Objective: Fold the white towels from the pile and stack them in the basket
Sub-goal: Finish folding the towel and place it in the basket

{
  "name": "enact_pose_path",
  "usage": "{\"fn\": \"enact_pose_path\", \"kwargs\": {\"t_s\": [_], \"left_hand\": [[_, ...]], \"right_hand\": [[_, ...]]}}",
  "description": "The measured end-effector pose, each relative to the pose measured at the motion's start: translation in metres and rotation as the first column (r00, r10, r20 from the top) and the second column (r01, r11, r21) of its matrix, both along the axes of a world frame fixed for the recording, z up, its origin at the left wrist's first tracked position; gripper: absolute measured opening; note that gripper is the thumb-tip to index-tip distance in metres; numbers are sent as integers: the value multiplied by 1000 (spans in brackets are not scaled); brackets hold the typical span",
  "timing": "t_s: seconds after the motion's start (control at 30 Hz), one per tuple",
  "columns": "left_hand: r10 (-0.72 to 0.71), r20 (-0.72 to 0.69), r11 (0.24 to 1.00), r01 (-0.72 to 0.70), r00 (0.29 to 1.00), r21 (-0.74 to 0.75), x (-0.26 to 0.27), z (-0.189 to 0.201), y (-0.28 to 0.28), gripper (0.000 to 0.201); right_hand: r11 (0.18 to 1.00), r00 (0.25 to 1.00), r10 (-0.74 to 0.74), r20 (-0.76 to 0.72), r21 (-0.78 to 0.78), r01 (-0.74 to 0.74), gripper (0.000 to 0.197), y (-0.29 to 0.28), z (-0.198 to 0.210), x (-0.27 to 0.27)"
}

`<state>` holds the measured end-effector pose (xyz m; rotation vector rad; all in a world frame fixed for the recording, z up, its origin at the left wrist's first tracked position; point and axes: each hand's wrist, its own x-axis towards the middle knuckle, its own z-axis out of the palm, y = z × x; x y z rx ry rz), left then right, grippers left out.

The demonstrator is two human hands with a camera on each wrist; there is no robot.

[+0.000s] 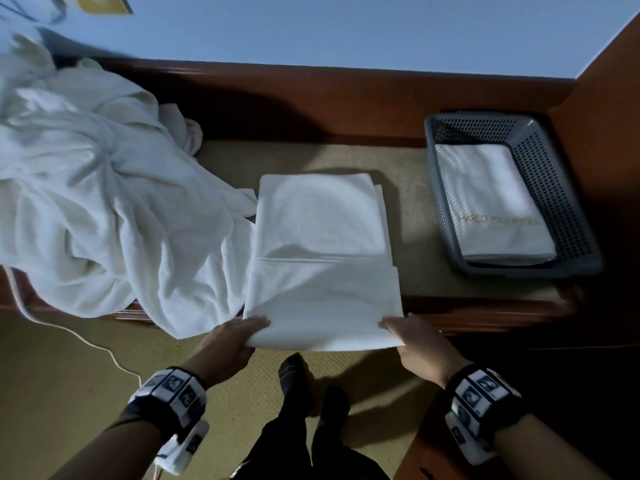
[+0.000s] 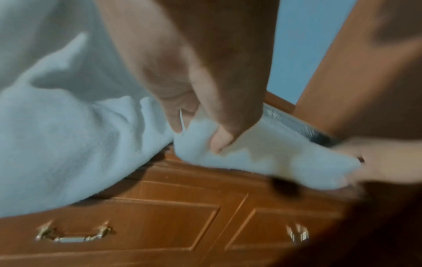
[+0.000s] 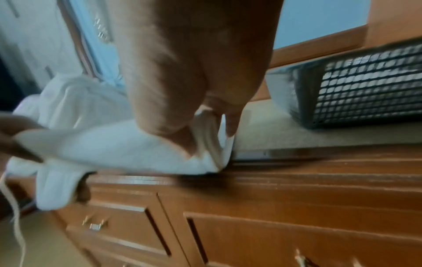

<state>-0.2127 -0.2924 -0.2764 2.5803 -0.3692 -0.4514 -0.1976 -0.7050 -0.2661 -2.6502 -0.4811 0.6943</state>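
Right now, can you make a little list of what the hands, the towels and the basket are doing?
left hand: pinches the near left corner of the half-folded towel
right hand: grips its near right corner
half-folded towel: lies on the dresser top, near edge over the front
pile: crumpled, left of that towel
basket: grey, on the right, holds one folded towel

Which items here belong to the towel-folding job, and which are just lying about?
Part of the job:
- half-folded white towel, its near corners pinched by left hand and right hand
- crumpled white towel pile
- grey perforated plastic basket
- folded white towel with gold lettering inside it

Lying about:
- white cord on the floor
- brass drawer handle
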Motion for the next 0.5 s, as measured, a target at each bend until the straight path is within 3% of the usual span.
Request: {"fn": "enact_pose_path", "kwargs": {"t_s": [0.1,0.2,0.33,0.5], "left_hand": [[102,-124,986,-117,987,-120,7,41,12,31],[209,-179,940,-248,961,-235,39,78,19,13],[378,-249,781,-452,891,-431,100,88,20,51],[516,-266,606,-567,814,-558,186,70,5,57]], "right_hand": [[988,984,-113,-139,91,127,39,-13,38,12],[944,963,-212,-165,221,245,15,-22,69,43],[830,915,-377,-142,386,402,8,-24,87,101],[680,826,-546,-144,500,536,25,-7,79,183]]}}
